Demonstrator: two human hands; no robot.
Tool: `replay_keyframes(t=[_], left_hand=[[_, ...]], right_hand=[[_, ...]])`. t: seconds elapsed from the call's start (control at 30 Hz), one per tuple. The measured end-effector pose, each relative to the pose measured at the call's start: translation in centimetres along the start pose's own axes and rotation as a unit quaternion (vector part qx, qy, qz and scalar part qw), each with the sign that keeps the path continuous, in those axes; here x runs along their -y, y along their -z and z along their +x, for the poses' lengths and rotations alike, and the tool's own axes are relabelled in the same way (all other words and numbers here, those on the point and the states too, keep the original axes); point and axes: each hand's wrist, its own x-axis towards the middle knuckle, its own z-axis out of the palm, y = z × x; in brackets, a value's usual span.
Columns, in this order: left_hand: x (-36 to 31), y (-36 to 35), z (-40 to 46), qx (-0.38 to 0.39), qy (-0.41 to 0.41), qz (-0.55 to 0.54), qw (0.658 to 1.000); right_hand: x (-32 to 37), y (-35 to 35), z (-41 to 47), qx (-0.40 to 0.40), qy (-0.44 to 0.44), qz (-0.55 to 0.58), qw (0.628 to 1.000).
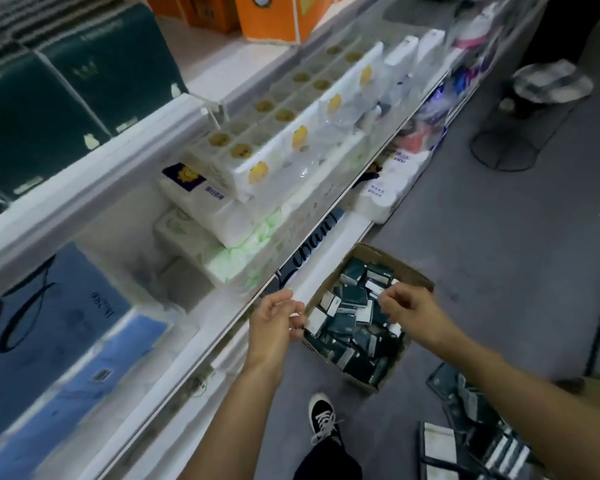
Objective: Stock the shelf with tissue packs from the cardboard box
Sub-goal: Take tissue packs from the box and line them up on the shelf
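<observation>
Both hands, left hand (277, 320) and right hand (409, 311), hover with loosely curled, empty fingers over the cardboard box (371, 252) of dark green tissue packs (354, 294).

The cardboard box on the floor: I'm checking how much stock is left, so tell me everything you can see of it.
The cardboard box is plain brown corrugated card, open-topped, and stands on the grey floor against the foot of the white shelf unit. It holds a loose jumble of small dark green tissue packs with white ends, roughly filling its floor. The left hand hovers by its near-left rim with fingers loosely curled; the right hand reaches over the packs, fingertips pinched together, though blur hides whether it holds anything.
</observation>
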Motion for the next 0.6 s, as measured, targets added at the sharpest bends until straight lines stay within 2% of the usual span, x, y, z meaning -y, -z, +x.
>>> replay_keyframes(t=[0.17, 0.37, 0.6], left_hand=[[2.6, -3.2, 6.3, 0.036, 0.057, 0.070, 0.995], [8.9, -8.1, 14.8, 0.089, 0.136, 0.129, 0.978], [19.0, -11.2, 23.5, 0.084, 0.211, 0.150, 0.962]], right_hand=[[-4.7, -1.8, 4.5, 0.011, -0.056, 0.010, 0.998], [-13.5, -3.8, 8.8, 0.020, -0.123, 0.026, 0.992], [-25.3, -7.5, 12.3, 0.064, -0.159, 0.022, 0.985]])
